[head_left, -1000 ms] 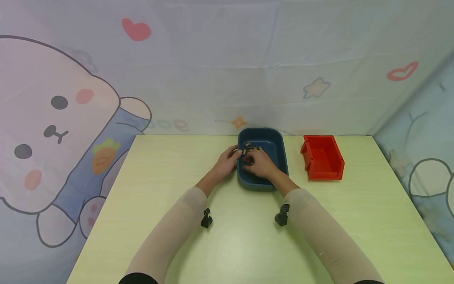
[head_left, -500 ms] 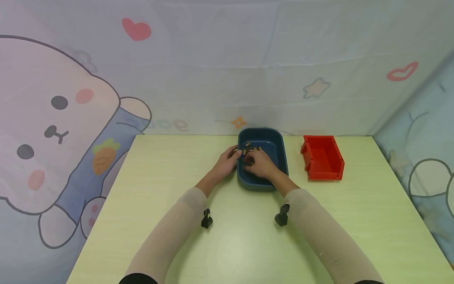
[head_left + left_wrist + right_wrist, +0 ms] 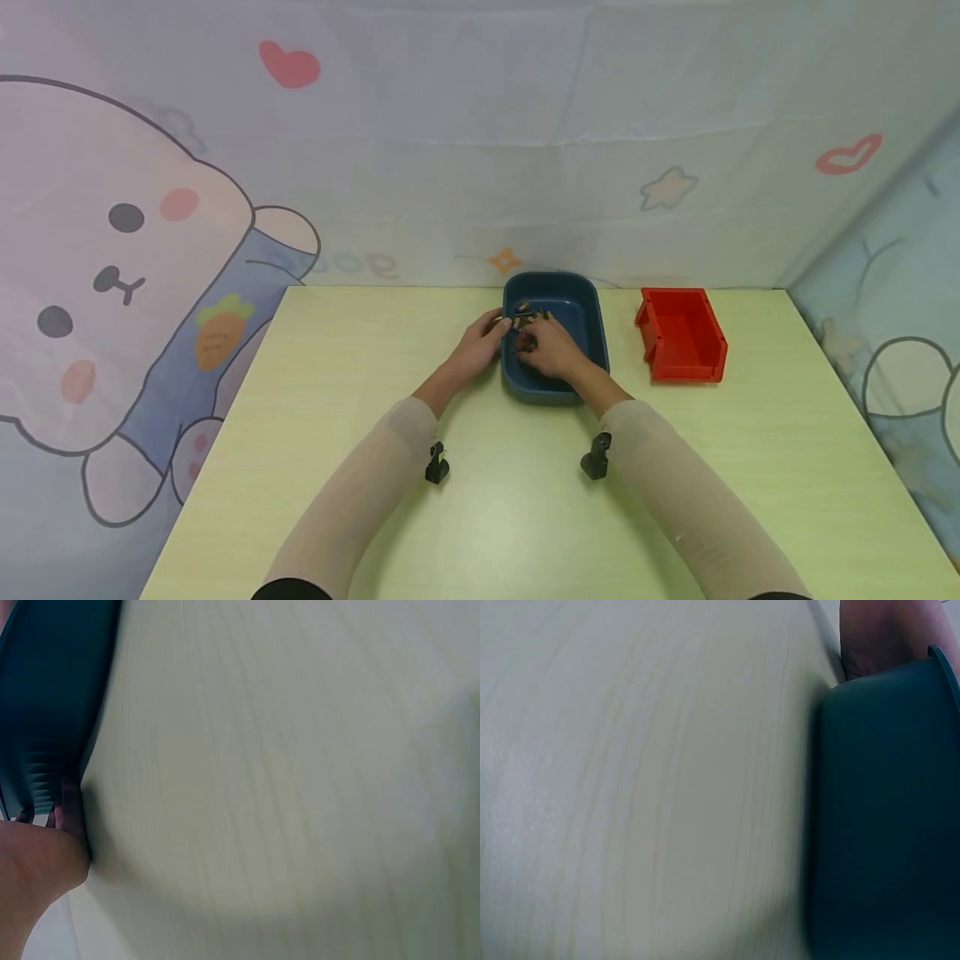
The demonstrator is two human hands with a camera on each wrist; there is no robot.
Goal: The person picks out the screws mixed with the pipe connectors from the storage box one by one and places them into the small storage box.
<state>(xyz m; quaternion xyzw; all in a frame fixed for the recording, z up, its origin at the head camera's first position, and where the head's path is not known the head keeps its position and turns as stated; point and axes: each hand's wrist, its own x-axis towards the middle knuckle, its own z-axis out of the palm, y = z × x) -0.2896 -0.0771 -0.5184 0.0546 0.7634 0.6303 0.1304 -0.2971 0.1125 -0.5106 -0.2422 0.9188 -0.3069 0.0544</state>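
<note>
A dark blue rectangular bin (image 3: 555, 393) stands at the back middle of the table, with several small brass-coloured pieces (image 3: 522, 319) near its left wall. My left hand (image 3: 478, 340) grips that wall, thumb at the rim. In the left wrist view, fingers of the left hand (image 3: 45, 855) lie along the outside of the bin (image 3: 52, 697). The right hand (image 3: 553, 346) reaches down inside the bin, fingers curled close to the brass pieces; I cannot tell whether they hold one. The right wrist view shows mainly the bin's outer wall (image 3: 885, 817), hiding the right fingers.
A red open-front storage bin (image 3: 684, 333) sits to the right of the blue one, near the table's back edge. Behind the pale wooden table (image 3: 510, 508) hangs a printed cloth (image 3: 450, 125).
The right fingers shift slightly among the brass pieces inside the blue bin. My left hand and both bins stay in place.
</note>
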